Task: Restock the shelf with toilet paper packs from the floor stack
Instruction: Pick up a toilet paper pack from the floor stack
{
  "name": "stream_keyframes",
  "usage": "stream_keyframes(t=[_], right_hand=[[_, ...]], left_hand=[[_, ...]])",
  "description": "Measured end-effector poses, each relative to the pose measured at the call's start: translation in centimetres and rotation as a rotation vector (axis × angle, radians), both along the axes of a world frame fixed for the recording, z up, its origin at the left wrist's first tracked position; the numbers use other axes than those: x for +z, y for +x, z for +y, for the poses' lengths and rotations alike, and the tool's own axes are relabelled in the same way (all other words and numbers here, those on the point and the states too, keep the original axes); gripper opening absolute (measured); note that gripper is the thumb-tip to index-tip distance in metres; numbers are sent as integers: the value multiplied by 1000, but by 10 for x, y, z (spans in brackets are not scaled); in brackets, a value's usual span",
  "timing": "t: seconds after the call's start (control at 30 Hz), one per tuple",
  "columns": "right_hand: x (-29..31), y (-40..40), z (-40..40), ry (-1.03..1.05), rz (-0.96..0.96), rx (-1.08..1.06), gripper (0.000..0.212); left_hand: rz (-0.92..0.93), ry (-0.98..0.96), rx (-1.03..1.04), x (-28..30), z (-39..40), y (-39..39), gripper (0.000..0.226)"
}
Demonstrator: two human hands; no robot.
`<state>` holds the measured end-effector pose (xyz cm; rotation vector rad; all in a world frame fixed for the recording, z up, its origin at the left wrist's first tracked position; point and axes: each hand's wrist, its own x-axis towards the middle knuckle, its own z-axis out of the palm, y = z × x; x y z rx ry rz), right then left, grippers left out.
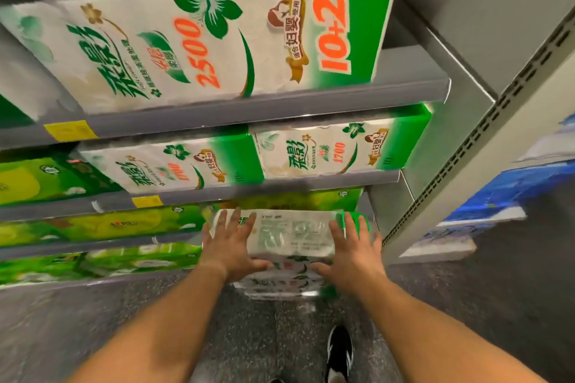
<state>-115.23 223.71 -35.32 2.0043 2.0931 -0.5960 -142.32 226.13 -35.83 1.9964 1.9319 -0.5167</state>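
Observation:
A white-and-green toilet paper pack [292, 236] lies flat between both my hands, just in front of a low shelf. My left hand [228, 242] grips its left end with fingers spread over the top. My right hand [351, 247] grips its right end the same way. Under it, more packs of the floor stack [280, 288] show on the speckled floor. The grey shelf unit [280, 110] rises ahead, with a large "10+2" pack [199, 40] on the upper shelf and two "1700" packs [326, 149] on the shelf below.
Yellow-green packs [93, 227] fill the lower shelves at left. A grey slotted upright [466, 146] stands to the right, with blue-and-white packs [497, 205] beyond it. My black-and-white shoe [339, 351] is on the grey speckled floor below the stack.

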Motion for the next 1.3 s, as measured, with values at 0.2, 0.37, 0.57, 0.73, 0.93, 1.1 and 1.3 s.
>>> stream_keyframes(t=[0.2, 0.37, 0.57, 0.73, 0.93, 1.1, 1.3], right_hand=[[-48, 14, 64, -98, -74, 214, 127], [-75, 17, 76, -92, -54, 256, 135], [-80, 8, 81, -121, -62, 211, 120], [-63, 9, 82, -102, -68, 229, 116], [22, 7, 84, -50, -47, 266, 125], [164, 13, 78, 129, -56, 273, 121], [387, 41, 47, 450, -125, 277, 120]], left_hand=[[103, -114, -50, -37, 45, 2, 150], [74, -179, -86, -60, 61, 13, 153], [42, -54, -97, -72, 61, 6, 131], [76, -90, -136, -63, 62, 4, 119], [-56, 38, -156, 21, 60, -12, 127], [-116, 360, -244, 155, 51, -18, 120], [-31, 620, -256, 378, 21, -1, 131]])
